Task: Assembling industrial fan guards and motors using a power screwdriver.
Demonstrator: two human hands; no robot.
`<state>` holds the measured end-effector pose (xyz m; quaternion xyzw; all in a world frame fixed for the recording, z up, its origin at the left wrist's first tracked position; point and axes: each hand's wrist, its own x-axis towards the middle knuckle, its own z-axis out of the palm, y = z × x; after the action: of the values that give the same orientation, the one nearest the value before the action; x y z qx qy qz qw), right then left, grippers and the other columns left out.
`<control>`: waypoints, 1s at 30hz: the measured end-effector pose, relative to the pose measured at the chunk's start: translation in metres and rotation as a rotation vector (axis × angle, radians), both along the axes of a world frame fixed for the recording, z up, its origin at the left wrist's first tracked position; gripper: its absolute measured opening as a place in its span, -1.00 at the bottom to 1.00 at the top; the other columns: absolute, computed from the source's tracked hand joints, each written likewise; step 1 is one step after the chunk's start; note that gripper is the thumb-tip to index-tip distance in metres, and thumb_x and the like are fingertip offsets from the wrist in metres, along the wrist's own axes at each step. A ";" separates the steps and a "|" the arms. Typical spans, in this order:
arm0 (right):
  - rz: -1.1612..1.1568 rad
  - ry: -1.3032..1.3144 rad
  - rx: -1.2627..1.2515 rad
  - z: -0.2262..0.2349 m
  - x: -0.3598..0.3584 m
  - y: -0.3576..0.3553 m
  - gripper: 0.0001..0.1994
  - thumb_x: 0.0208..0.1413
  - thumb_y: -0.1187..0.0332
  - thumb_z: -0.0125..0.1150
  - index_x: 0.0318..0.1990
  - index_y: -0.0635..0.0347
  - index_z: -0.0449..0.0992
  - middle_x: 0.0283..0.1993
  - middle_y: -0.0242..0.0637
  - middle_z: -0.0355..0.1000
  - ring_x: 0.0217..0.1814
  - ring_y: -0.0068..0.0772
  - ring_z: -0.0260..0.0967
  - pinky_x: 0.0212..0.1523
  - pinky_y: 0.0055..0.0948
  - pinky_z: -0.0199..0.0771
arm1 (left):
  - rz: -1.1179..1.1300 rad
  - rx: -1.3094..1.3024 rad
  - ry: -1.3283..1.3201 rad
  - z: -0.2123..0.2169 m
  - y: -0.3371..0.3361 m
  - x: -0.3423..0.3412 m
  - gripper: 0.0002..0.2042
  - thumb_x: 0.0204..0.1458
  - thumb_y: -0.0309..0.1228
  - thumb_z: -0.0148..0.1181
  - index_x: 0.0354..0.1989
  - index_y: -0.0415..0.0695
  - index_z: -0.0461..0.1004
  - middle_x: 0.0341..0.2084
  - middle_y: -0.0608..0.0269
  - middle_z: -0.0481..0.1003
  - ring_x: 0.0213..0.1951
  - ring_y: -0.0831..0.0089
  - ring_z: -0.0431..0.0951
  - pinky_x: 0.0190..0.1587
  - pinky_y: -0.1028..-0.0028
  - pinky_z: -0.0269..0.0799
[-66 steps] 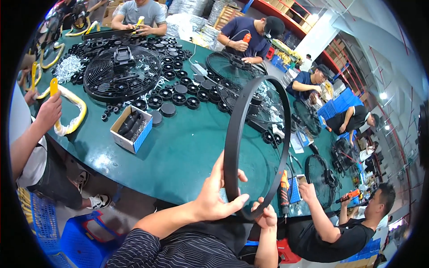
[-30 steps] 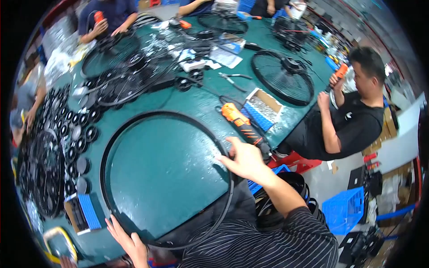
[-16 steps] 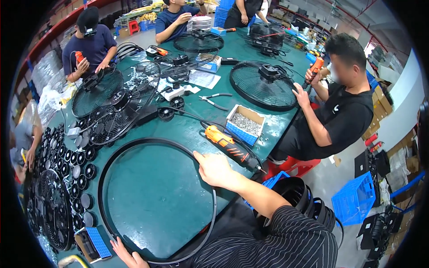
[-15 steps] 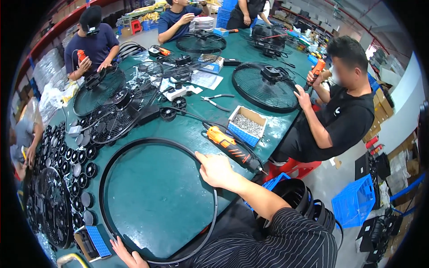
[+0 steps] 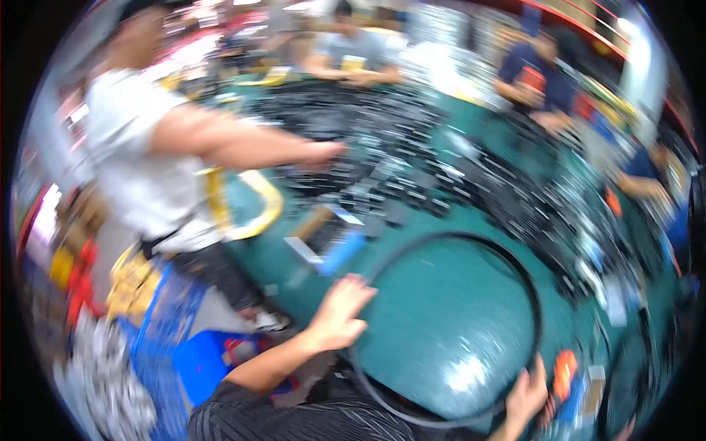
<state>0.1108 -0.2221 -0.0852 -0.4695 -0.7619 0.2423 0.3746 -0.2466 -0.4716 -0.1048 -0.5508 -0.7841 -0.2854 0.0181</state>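
A large thin black ring [image 5: 535,309] is in front of me at the table's near edge; blur hides whether it lies flat or is slightly raised. At its left side my left hand [image 5: 340,314] has its fingertips against the rim, the thumb lower down. My right hand [image 5: 527,393] grips the lower right of the rim, thumb toward the inside. Just right of that hand lies an orange and black power tool [image 5: 564,373]. The green tabletop [image 5: 448,316] shows through the ring.
Beyond the ring stands a small blue-sided box [image 5: 342,253] of dark parts. Many black round parts [image 5: 397,213] spread behind it. A person in a white shirt [image 5: 147,140] stands at the left, reaching over the table. A blue crate [image 5: 202,360] is on the floor at left.
My view has swung to the left, so the ring and both hands sit further right in it. A person in white has come into sight. Both hands stay at the ring.
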 end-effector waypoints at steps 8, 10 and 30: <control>-0.061 -0.173 -0.227 0.029 -0.001 -0.013 -0.56 0.19 0.39 0.17 0.22 0.35 0.40 0.06 0.08 0.51 0.08 -0.11 0.51 0.11 -0.34 0.45 | 0.028 -0.020 -0.166 0.000 -0.006 0.001 -0.33 -0.10 -0.43 0.04 0.32 -0.19 0.22 0.35 -0.18 0.13 0.46 -0.09 -0.09 0.47 0.00 -0.24; -0.051 -0.214 -0.235 0.030 -0.001 -0.015 -0.55 0.20 0.39 0.16 0.24 0.32 0.39 0.05 0.08 0.51 0.02 -0.14 0.52 0.07 -0.33 0.46 | 0.038 -0.040 -0.157 0.000 -0.006 0.002 -0.34 -0.10 -0.44 0.04 0.32 -0.19 0.22 0.35 -0.18 0.13 0.46 -0.09 -0.09 0.47 0.00 -0.24; -0.048 -0.140 -0.302 0.038 -0.003 -0.015 -0.56 0.24 0.40 0.15 0.24 0.40 0.36 0.10 0.16 0.47 0.07 -0.11 0.49 0.08 -0.35 0.48 | 0.003 0.075 -0.178 0.018 -0.002 0.005 -0.35 0.02 -0.43 0.10 0.37 -0.20 0.14 0.37 -0.10 0.11 0.45 -0.03 -0.03 0.44 0.09 -0.09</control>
<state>0.1083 -0.2374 -0.0471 -0.5541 -0.7298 0.3116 0.2513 -0.2411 -0.4739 -0.0873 -0.5210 -0.7722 -0.3625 -0.0306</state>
